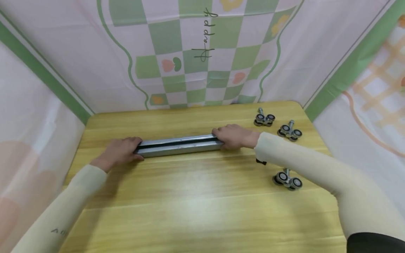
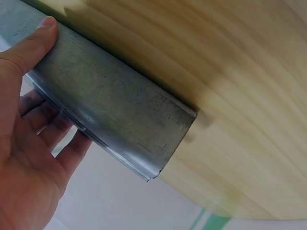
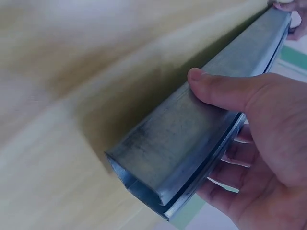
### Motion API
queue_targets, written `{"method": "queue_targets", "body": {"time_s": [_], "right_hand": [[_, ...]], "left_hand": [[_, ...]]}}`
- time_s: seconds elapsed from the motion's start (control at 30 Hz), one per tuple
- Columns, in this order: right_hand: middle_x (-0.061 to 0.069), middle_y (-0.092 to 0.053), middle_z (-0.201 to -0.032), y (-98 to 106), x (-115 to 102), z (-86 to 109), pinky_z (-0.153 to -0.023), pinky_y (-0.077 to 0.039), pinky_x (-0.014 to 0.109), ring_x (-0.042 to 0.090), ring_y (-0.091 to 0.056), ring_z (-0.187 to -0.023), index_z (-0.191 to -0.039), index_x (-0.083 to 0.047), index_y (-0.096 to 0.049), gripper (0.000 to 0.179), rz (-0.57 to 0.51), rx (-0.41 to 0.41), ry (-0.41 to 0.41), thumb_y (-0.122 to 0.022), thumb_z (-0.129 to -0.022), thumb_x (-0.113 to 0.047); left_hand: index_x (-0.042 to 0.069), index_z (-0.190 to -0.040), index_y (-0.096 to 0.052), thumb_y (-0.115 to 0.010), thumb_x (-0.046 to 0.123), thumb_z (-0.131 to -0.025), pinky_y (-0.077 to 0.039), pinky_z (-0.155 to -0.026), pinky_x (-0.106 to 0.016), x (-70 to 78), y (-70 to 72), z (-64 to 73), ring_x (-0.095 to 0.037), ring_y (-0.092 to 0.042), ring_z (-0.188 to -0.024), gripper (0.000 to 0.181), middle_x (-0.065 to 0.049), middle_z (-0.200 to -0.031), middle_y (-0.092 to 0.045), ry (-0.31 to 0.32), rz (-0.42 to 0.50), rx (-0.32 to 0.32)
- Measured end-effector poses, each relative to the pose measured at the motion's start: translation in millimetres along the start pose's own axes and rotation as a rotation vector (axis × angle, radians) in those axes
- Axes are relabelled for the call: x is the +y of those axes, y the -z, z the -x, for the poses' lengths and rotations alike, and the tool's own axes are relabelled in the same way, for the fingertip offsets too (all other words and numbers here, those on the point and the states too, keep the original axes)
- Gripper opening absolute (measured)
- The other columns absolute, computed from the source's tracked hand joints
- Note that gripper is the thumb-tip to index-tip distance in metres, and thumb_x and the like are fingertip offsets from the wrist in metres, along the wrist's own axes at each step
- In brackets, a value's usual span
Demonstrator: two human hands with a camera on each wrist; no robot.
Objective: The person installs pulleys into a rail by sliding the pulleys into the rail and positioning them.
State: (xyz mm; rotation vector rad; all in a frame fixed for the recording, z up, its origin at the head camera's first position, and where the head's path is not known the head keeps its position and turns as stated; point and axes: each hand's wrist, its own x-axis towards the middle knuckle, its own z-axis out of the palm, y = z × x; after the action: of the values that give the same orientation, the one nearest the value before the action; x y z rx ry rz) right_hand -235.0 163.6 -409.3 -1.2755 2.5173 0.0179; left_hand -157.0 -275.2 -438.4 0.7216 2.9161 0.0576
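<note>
A grey metal C-channel rail (image 1: 183, 151) lies crosswise over the wooden table, its long slot facing up in the head view. My left hand (image 1: 121, 151) grips its left end, with the thumb (image 2: 41, 40) on the near side wall and the fingers on the slotted side. At the other end my right hand (image 1: 233, 136) holds the rail the same way, thumb (image 3: 220, 88) along the side wall. The right wrist view shows the rail's hollow open end (image 3: 139, 187) and a shadow on the table beside it.
Several roller trolleys with bolts sit on the right of the wooden table (image 1: 190, 196): one at the back (image 1: 264, 118), one beside it (image 1: 289, 130), one nearer (image 1: 287, 180). A dark piece (image 1: 261, 161) pokes out under my right sleeve. Patterned cloth (image 1: 202, 77) hangs behind the table.
</note>
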Motion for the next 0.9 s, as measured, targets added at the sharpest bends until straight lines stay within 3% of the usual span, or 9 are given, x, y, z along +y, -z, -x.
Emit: {"method": "queue_targets", "body": {"time_s": [0.2,0.43,0.6,0.9], "right_hand": [[0.015,-0.07,-0.104,-9,-5,31.0,-0.073,-0.059,0.045,0.026,-0.068,-0.083,-0.128,0.001,-0.056,0.052,-0.005,0.035,0.037,-0.085,-0.092,-0.022],[0.013,-0.07,-0.1,-21,-7,53.2,-0.067,-0.058,0.043,0.023,-0.067,-0.078,-0.126,0.002,-0.056,0.054,-0.001,0.049,0.036,-0.087,-0.089,-0.021],[0.012,-0.07,-0.099,-27,-10,62.9,-0.065,-0.058,0.04,0.02,-0.065,-0.075,-0.125,0.001,-0.056,0.051,-0.013,0.044,0.05,-0.087,-0.09,-0.02],[0.014,-0.071,-0.101,-35,-11,68.8,-0.064,-0.057,0.041,0.022,-0.067,-0.077,-0.127,0.001,-0.056,0.054,-0.013,0.044,0.052,-0.088,-0.088,-0.021]], "left_hand": [[0.003,-0.121,-0.064,-0.087,0.045,-0.086,-0.056,-0.064,-0.047,18.9,-5.8,3.8,-0.032,-0.071,-0.088,0.059,-0.014,-0.105,-0.072,-0.055,-0.005,0.046],[0.004,-0.119,-0.064,-0.087,0.044,-0.088,-0.056,-0.062,-0.045,37.9,-6.8,6.8,-0.029,-0.07,-0.087,0.056,-0.012,-0.104,-0.072,-0.082,-0.006,0.048],[0.005,-0.117,-0.064,-0.088,0.045,-0.086,-0.054,-0.059,-0.043,46.5,-7.5,10.0,-0.024,-0.068,-0.082,0.056,-0.01,-0.1,-0.072,-0.091,-0.013,0.06],[0.006,-0.116,-0.065,-0.088,0.045,-0.086,-0.05,-0.056,-0.037,52.4,-11.2,14.7,-0.018,-0.063,-0.075,0.055,-0.008,-0.099,-0.073,-0.092,0.017,0.023]]}}
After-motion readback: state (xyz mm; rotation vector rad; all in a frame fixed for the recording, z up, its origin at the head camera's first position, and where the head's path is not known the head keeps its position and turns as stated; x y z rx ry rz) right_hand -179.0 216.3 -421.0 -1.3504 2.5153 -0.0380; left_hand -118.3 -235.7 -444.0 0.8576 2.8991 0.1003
